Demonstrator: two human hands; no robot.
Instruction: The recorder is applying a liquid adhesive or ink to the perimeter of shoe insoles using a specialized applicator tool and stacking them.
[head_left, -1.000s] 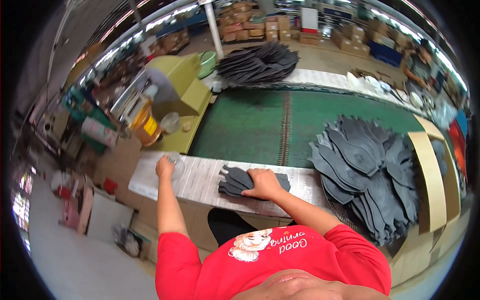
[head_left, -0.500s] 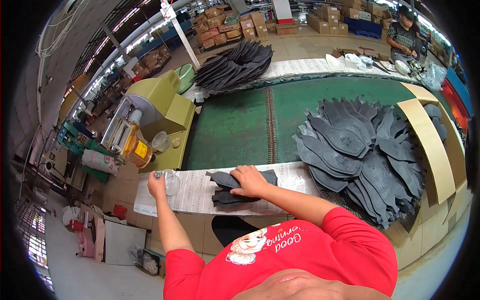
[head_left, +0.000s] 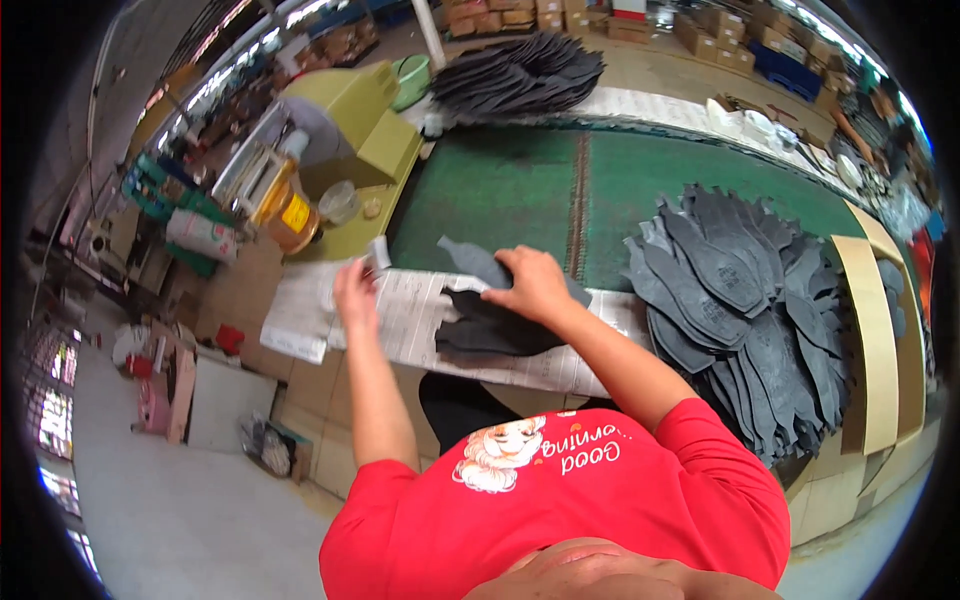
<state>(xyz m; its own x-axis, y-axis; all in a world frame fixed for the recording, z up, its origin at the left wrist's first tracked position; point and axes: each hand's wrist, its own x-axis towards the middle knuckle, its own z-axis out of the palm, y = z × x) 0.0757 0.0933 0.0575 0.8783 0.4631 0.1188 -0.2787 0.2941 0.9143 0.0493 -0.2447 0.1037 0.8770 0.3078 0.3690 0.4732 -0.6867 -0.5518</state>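
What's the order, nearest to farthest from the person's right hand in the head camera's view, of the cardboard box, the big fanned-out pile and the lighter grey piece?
1. Lighter grey piece: nearest, held in the right hand.
2. Fanned-out pile: off to the hand's right.
3. Cardboard box: farthest, on the pile's right side.

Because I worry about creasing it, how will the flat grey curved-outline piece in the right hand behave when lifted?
The grey piece is probably light, as it looks thin and only the right hand holds it. It may bend somewhat, since similar pieces in the dark grey fanned pile seem to curve over one another.
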